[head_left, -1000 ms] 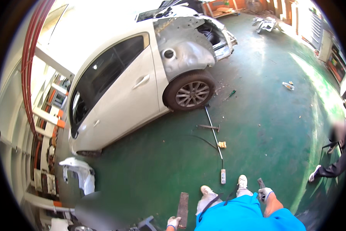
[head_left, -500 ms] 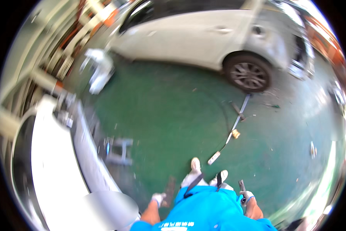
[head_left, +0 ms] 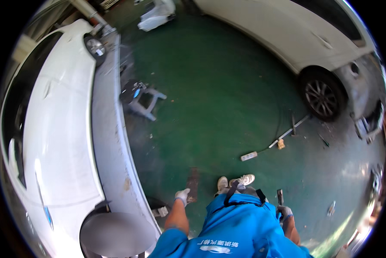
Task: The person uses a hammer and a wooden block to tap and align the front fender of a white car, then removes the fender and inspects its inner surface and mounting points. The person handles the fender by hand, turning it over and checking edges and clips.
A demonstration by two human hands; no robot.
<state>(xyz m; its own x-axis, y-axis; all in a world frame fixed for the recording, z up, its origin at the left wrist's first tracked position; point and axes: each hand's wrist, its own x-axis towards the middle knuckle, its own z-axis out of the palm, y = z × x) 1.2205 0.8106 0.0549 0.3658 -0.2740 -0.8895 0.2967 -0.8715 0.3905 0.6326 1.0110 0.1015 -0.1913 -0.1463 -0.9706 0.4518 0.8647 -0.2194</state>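
My left hand, in a pale glove, is closed on the end of a flat, dark brown plank held upright or angled forward at my left side. My right hand, also gloved, is closed round a dark metal tool that sticks out forward at my right side; its exact kind is unclear. My blue top and light shoes show between the two hands.
A white car stands along a grey ledge at left, near a plastic stool. A partly stripped white car is right, with a jointed rod and power strip by it. A white body panel lies ahead.
My view has swung left: the car on the ledge now fills the left side and the stripped car has shifted to the upper right. Both hands still hold their items.
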